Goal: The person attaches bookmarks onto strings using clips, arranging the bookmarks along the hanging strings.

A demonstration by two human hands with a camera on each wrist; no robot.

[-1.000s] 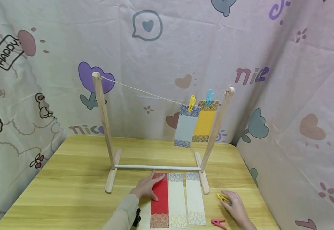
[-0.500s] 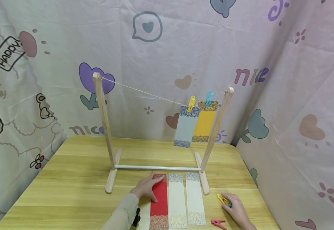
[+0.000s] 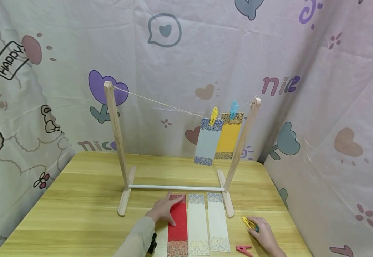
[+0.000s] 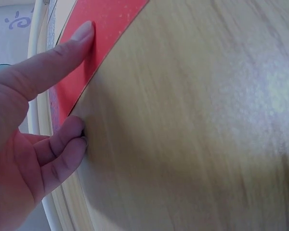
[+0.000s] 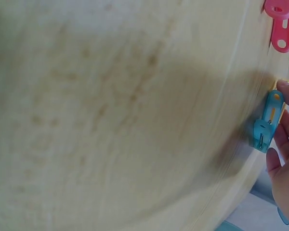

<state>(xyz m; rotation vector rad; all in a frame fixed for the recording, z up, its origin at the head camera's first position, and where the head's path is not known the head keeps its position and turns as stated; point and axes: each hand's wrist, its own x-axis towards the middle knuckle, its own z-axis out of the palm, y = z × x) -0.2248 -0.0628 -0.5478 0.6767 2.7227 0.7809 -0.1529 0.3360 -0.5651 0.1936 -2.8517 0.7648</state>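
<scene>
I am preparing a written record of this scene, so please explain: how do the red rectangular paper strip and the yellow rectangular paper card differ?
The red rectangular paper strip lies on the wood-grained table, while the yellow rectangular paper card hangs from a light-blue plastic clip. The left hand partly covers the red strip; no hand is at the yellow card. Both have patterned bands at their two ends.

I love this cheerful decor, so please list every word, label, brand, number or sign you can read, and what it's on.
"HAPPY": in a black-outlined box on the cloth, left.
"nice": on the cloth, right of the stand.
"nic", next letter partly hidden by the wooden post: on the cloth.
Pink mark, bottom right, cut off: cannot tell.
Paper strips and clothespins: no readable text.
</scene>
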